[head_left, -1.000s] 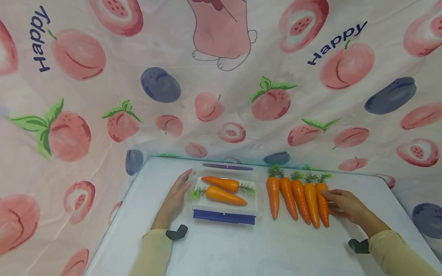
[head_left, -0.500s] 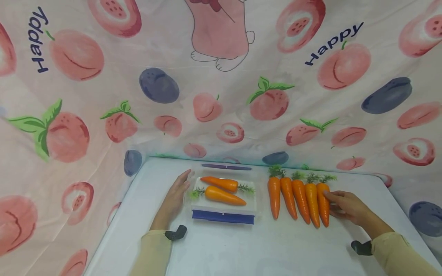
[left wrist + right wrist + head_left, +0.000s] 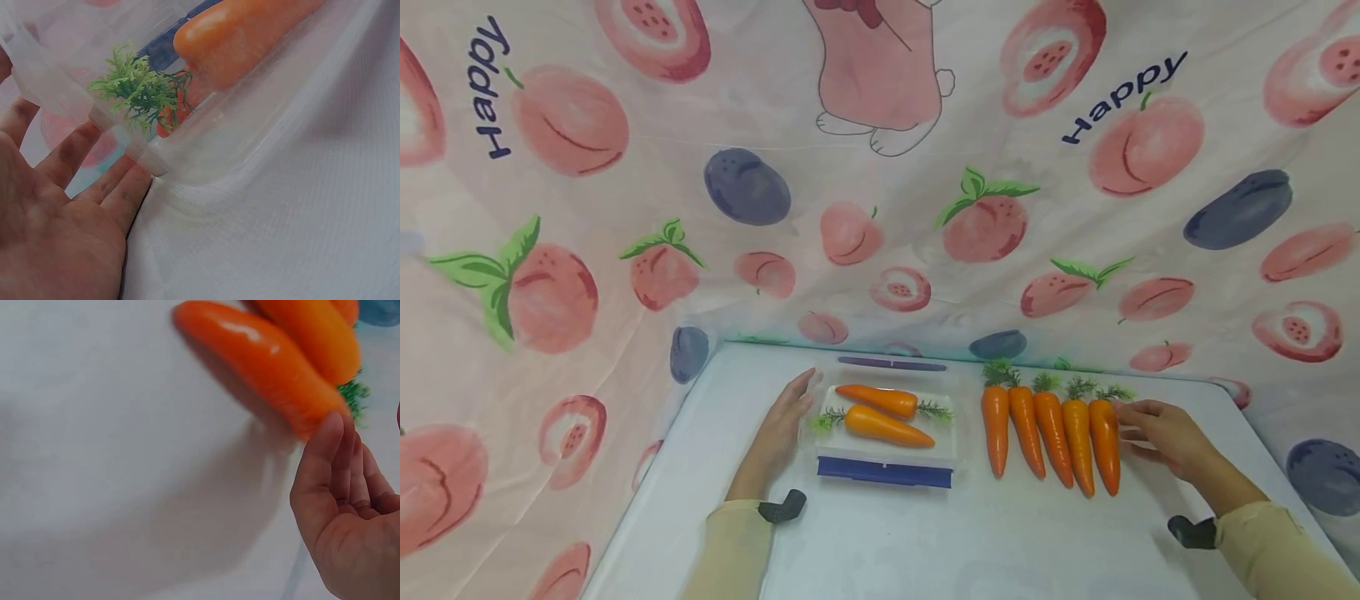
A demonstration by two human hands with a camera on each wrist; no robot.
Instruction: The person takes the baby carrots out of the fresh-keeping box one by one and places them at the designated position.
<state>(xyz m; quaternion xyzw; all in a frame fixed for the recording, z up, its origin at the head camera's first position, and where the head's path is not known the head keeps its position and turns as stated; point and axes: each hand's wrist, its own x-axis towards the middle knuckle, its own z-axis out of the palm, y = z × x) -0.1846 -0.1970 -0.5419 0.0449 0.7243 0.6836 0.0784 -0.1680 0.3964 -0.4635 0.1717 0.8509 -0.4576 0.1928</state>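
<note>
A clear plastic box with blue clip flaps [image 3: 883,472] lies with two toy carrots inside: one carrot [image 3: 889,426] has its leaves to the left, the other [image 3: 877,399] to the right. My left hand [image 3: 778,429] touches the box's left wall with fairly straight fingers; in the left wrist view the fingers [image 3: 75,147] lie against the clear side. Several more carrots stand in a row right of the box. At the rightmost carrot [image 3: 1105,446], my right hand [image 3: 1172,437] has its fingertips against or just beside the leafy end, not wrapped round it.
A white table [image 3: 1000,542] carries everything. Behind and beside it hangs a peach-print cloth [image 3: 880,192]. The row's leftmost carrot [image 3: 996,429] lies a short gap from the box.
My right hand has drawn slightly right, off the top of the rightmost carrot, which has tilted a little and shifted slightly right. The left hand and box have stayed in place.
</note>
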